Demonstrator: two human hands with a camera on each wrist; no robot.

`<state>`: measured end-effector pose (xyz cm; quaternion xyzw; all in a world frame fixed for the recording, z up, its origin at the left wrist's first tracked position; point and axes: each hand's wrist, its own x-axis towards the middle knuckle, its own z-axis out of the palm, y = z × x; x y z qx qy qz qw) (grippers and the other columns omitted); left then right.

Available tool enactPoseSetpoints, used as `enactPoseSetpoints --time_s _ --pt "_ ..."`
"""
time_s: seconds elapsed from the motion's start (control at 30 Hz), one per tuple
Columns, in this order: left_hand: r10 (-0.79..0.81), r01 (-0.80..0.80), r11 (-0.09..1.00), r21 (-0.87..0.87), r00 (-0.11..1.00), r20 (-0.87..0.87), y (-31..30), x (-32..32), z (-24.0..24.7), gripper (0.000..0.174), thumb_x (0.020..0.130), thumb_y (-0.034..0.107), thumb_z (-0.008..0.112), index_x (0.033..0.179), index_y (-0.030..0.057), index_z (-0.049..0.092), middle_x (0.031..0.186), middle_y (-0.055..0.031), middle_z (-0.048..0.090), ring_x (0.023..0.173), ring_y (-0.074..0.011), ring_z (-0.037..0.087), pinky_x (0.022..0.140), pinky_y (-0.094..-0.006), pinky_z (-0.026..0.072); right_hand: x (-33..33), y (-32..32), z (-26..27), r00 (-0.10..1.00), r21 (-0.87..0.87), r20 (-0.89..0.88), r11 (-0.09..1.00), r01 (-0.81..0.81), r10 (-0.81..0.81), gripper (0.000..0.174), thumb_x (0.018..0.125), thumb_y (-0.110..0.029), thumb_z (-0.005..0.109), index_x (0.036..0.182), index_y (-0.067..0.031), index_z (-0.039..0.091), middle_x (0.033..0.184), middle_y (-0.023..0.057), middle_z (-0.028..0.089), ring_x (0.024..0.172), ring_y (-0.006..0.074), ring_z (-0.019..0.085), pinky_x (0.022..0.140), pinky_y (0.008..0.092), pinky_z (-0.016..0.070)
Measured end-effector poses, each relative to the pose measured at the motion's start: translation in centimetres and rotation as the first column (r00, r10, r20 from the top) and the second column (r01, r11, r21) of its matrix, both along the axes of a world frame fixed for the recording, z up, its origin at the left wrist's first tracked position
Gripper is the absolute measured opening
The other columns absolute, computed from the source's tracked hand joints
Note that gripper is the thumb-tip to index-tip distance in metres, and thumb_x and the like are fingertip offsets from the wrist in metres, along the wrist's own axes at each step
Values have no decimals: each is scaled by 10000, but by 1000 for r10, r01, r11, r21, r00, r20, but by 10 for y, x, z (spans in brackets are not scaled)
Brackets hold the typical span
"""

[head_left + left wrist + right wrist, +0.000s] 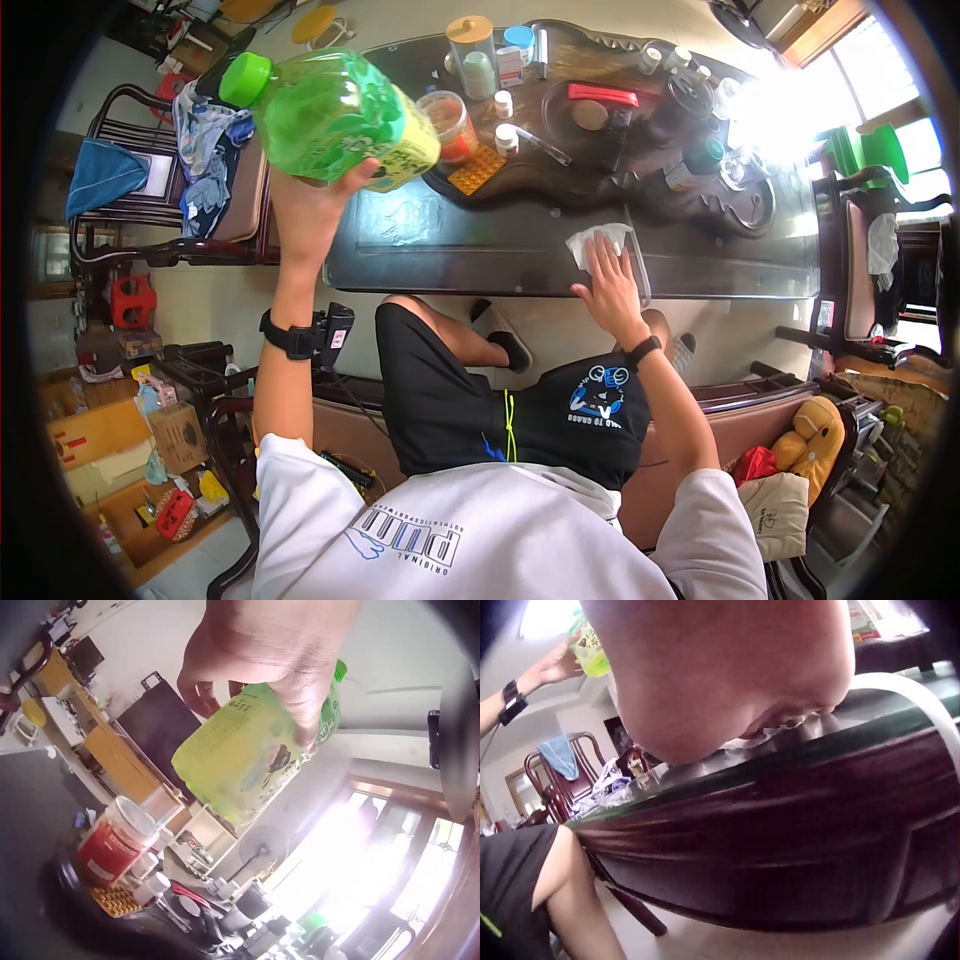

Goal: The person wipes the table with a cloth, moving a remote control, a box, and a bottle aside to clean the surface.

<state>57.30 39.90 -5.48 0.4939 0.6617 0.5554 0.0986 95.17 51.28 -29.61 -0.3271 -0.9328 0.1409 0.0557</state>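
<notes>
My left hand (308,215) grips a large plastic bottle (320,115) with a green cap, holding it tilted above the table's left end. In the left wrist view the thumb and fingers wrap around the bottle (232,750), whose yellow-green label faces the camera. My right hand (612,285) lies with extended fingers on a crumpled white tissue (586,247), pressing it against the dark glossy tabletop (470,262) close to the front edge. A pale strip (642,270) runs beside that hand. In the right wrist view the tissue is mostly hidden under the hand.
Behind the bottle stand a red-labelled tub (455,130), an orange blister pack (478,171) and small white pill bottles (507,140). A carved dark tray (650,180) holds a red case (603,95) and jars. A chair with clothes (210,150) stands at left.
</notes>
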Motion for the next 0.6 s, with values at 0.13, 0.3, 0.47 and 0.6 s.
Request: enactPoseSetpoints --time_s 0.13,0.3,0.47,0.6 --pt "-79 88 990 -109 993 86 5 22 -1 623 764 140 906 1271 -5 575 1187 -92 674 1070 -174 649 956 -337 522 -16 -7 -12 994 36 -57 995 95 -93 870 958 -528 565 1536 64 296 1617 246 286 1503 387 277 1223 567 189" --pt "-95 105 991 -85 990 106 4 35 -26 690 747 121 909 1317 13 536 1222 -86 659 1113 -182 639 979 -349 513 -18 -7 -14 993 46 -59 993 107 -104 875 957 -531 564 1542 57 288 1623 241 278 1506 385 273 1224 560 189" --pt "-89 95 985 -145 995 52 20 39 -45 763 720 139 921 1345 21 500 1250 -105 646 1154 -198 623 1013 -356 493 -13 -5 -13 995 19 -65 996 82 -81 878 948 -534 575 1549 38 288 1630 237 266 1514 381 258 1224 555 199" --pt "-139 107 969 -224 982 -131 37 31 -23 731 719 138 920 1321 14 522 1240 -108 657 1144 -190 627 995 -354 502 -13 -4 -16 994 -7 -65 996 84 -84 876 947 -530 581 1552 31 286 1634 234 260 1519 380 249 1227 553 193"
